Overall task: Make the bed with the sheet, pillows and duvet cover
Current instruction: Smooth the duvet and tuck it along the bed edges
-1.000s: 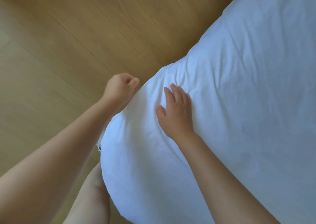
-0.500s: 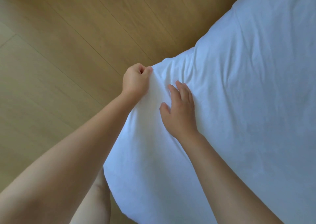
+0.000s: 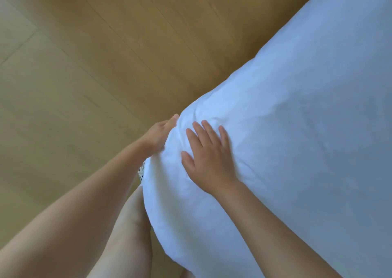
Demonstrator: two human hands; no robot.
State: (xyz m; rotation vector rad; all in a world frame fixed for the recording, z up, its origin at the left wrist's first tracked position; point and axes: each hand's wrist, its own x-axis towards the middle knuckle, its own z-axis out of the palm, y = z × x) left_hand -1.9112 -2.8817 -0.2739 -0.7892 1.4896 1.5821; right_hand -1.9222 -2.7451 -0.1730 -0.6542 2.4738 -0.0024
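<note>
Pressed palm-down on the white sheet [image 3: 297, 129] with the right hand [image 3: 209, 161]: fingers straight and a little spread, pointing toward 12 o'clock, thumb out toward 9, nothing pinched or curled round.

Laid against the side of the sheet's rounded corner with the left hand [image 3: 161, 134], at 10 o'clock from the right one and just beside it. Fingers straight, tips toward 2 o'clock, touching the cloth where it drops over the edge. Slightly blurred, thumb hidden behind the bulge. No fold gripped by either.

Fine creases fanning across the corner between and above the two hands, smoother cloth farther toward 3 o'clock. Sheet filling the picture from the centre out to 1, 3 and 5 o'clock and running past the frame edge there, corner bulge nearest the centre.

Just below the left wrist, at 8 o'clock from the right hand, a small black-and-white patterned scrap [image 3: 141, 171] poking out from under the cloth; too small to tell what. Under that, at 6 to 7 o'clock in the frame, a bare leg [image 3: 131, 231] close against the hanging cloth.

Wooden plank floor [image 3: 84, 65] from 8 round to 12 o'clock, darker in tone beside the sheet.
</note>
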